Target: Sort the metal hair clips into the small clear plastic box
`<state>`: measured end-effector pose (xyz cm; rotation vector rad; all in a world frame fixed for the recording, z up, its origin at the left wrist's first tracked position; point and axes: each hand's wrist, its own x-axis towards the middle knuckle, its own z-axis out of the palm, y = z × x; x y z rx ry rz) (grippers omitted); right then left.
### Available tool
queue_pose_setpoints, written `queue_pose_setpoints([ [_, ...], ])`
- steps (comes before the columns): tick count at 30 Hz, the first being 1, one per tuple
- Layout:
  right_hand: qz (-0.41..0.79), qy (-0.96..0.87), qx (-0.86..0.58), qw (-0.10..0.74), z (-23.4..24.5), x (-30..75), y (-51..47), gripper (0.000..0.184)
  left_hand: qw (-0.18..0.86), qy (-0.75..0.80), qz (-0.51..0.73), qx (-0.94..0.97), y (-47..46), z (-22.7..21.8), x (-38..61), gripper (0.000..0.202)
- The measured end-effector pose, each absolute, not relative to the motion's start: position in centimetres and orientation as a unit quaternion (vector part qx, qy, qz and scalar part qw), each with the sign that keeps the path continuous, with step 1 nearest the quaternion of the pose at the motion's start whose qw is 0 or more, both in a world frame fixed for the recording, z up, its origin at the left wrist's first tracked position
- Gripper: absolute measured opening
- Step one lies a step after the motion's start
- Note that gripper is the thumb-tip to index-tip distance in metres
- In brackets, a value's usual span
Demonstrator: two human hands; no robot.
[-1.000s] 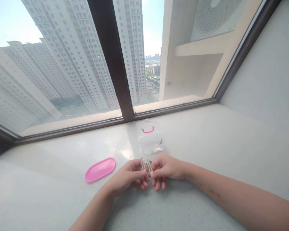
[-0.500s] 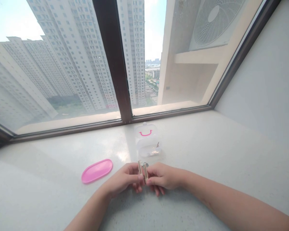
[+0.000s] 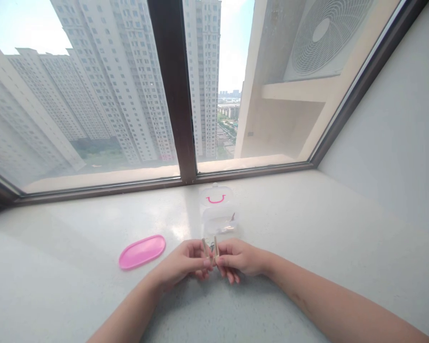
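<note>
Left hand (image 3: 186,263) and right hand (image 3: 240,258) each pinch 1 small gold metal clip (image 3: 210,248) above the sill, just before the clear plastic case (image 3: 218,213); light, stiff, slippery pieces, likely best gripped at their ends.

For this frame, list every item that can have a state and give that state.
left hand: pinched on one small gold clip
right hand: pinched on the other gold clip
gold clips: held upright, side by side
clear case: lid open, small items inside
pink oval lid: lying flat on the sill, apart
</note>
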<state>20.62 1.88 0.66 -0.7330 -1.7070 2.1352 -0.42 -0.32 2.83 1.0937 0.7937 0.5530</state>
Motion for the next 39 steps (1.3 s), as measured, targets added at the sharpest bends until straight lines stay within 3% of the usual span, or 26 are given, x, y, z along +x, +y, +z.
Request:
queue_pose_setpoints([
  [15, 0.735, -0.605, -0.254, 0.171, 0.76, 20.35, 1.41, 0.021, 0.741, 0.375, 0.235, 0.505, -0.41, 2.66, -0.53, 0.030],
  [39, 0.747, -0.604, -0.229, 0.158, -0.17, 20.65, 1.81, 0.028, 0.728, 0.373, 0.229, 0.528, -0.84, 2.46, -0.37, 0.025],
])
